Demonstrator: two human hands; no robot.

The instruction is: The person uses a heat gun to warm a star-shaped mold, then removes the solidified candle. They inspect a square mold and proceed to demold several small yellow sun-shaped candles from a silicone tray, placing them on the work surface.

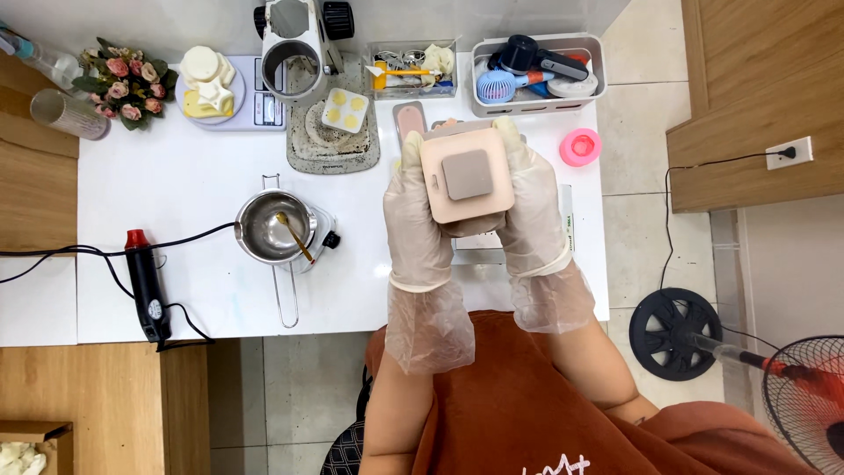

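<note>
Both my hands wear clear plastic gloves and hold a square pink silicone mould (466,174) up above the white table (176,193). A grey-beige square sits in the mould's middle. My left hand (415,224) grips its left side and my right hand (530,211) grips its right side, fingers curled over the top edge. Behind the mould a pink oblong item (407,119) lies on the table.
A steel pouring pot with a gold spoon (274,229) sits on a small heater at the left. A black heat gun (145,286) lies near the front edge. At the back are a scale with wax pieces (211,86), flowers (123,81), a tool basket (536,75) and a pink round lid (580,147). A fan (804,391) stands on the floor to the right.
</note>
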